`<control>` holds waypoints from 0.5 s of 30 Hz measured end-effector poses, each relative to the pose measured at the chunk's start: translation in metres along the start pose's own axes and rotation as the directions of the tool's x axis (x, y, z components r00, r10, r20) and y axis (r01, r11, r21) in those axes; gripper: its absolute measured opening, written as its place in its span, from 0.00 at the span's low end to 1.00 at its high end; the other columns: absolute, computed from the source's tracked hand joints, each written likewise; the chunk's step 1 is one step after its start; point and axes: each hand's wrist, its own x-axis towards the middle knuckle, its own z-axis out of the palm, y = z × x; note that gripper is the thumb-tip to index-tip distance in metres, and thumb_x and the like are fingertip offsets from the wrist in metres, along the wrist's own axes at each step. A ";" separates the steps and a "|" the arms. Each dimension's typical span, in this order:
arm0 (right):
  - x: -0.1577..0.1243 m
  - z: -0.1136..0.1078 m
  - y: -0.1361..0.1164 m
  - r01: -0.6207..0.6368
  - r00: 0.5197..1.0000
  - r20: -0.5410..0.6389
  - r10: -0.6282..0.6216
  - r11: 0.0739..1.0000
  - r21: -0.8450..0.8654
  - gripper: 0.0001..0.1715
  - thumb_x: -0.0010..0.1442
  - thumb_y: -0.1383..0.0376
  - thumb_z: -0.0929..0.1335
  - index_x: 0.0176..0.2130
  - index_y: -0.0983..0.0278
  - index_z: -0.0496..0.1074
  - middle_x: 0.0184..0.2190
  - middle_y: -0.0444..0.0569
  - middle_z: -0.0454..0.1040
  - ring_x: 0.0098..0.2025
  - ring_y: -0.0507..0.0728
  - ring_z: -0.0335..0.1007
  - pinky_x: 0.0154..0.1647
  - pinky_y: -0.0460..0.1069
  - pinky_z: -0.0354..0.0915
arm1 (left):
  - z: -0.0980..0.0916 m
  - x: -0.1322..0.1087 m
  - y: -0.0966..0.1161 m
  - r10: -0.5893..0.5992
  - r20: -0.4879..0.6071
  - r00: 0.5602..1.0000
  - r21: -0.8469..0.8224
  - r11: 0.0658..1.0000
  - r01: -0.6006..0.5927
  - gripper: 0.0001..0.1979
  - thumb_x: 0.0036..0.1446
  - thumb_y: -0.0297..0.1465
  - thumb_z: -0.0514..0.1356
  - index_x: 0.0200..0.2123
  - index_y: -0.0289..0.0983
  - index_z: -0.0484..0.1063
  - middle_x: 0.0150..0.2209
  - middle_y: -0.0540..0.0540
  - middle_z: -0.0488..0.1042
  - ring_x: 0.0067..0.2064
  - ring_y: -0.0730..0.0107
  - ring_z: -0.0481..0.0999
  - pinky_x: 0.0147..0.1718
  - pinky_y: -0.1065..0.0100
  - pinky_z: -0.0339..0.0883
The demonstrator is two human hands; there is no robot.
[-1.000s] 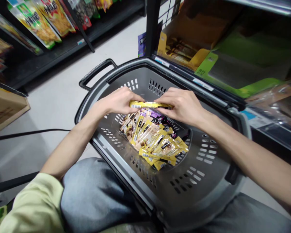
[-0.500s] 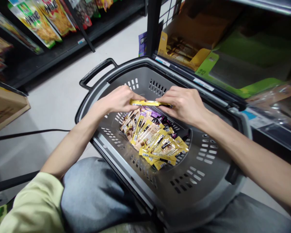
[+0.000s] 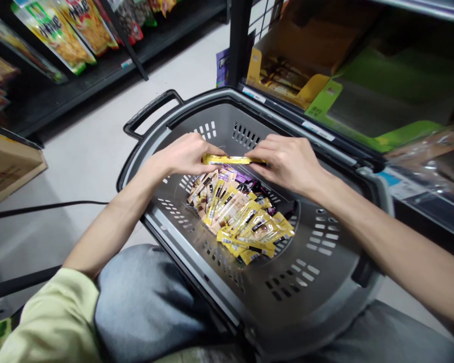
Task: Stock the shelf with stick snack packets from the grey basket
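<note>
A stack of thin yellow stick packets point(image 3: 232, 160) is held level above a grey plastic shopping basket point(image 3: 325, 282). My left hand point(image 3: 185, 154) pinches its left end and my right hand point(image 3: 287, 162) pinches its right end, both with fingers closed. Below the hands, a loose pile of yellow, tan and purple stick packets point(image 3: 238, 217) lies on the basket's bottom. The basket rests on my lap, against my jeans-clad knee point(image 3: 147, 297).
A black basket handle point(image 3: 151, 112) sticks out at the far left rim. Just beyond the basket stands a shelf with an open yellow carton point(image 3: 287, 75) and a green tray point(image 3: 382, 101). Snack bags point(image 3: 60, 35) line a shelf across the aisle. A cardboard box point(image 3: 7, 166) sits left.
Both hands with the stack have risen very slightly; otherwise nothing has visibly moved.
</note>
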 end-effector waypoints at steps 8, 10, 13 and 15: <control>0.000 0.000 0.005 0.005 1.000 0.009 -0.004 0.999 -0.054 0.15 0.67 0.63 0.62 0.46 0.59 0.77 0.41 0.52 0.81 0.41 0.62 0.69 0.32 0.55 0.55 | 0.003 -0.001 -0.003 -0.030 0.027 0.999 0.048 0.998 0.028 0.17 0.61 0.41 0.58 0.44 0.39 0.82 0.24 0.46 0.79 0.22 0.72 0.71 0.26 0.67 0.56; 0.000 0.000 0.005 0.004 1.000 0.013 -0.003 0.998 -0.058 0.15 0.67 0.63 0.62 0.46 0.59 0.77 0.41 0.51 0.80 0.41 0.62 0.69 0.32 0.55 0.55 | 0.003 -0.001 -0.003 -0.029 0.027 0.999 0.053 0.998 0.028 0.17 0.61 0.41 0.59 0.44 0.39 0.82 0.24 0.47 0.78 0.22 0.72 0.71 0.26 0.68 0.56; 0.000 0.000 0.005 0.001 1.000 0.019 0.000 0.999 -0.054 0.15 0.67 0.63 0.62 0.45 0.58 0.77 0.41 0.51 0.80 0.41 0.62 0.69 0.32 0.55 0.54 | 0.003 -0.001 -0.003 -0.034 0.027 0.999 0.054 0.998 0.032 0.17 0.60 0.40 0.60 0.46 0.39 0.81 0.23 0.47 0.78 0.22 0.71 0.72 0.26 0.68 0.57; 0.000 0.000 0.005 -0.006 1.000 0.017 0.007 0.999 -0.048 0.15 0.66 0.64 0.63 0.45 0.58 0.77 0.41 0.52 0.80 0.41 0.62 0.68 0.32 0.55 0.54 | 0.003 -0.001 -0.003 -0.046 0.030 0.998 0.057 0.997 0.044 0.18 0.59 0.40 0.60 0.48 0.40 0.81 0.22 0.48 0.77 0.22 0.71 0.72 0.26 0.68 0.57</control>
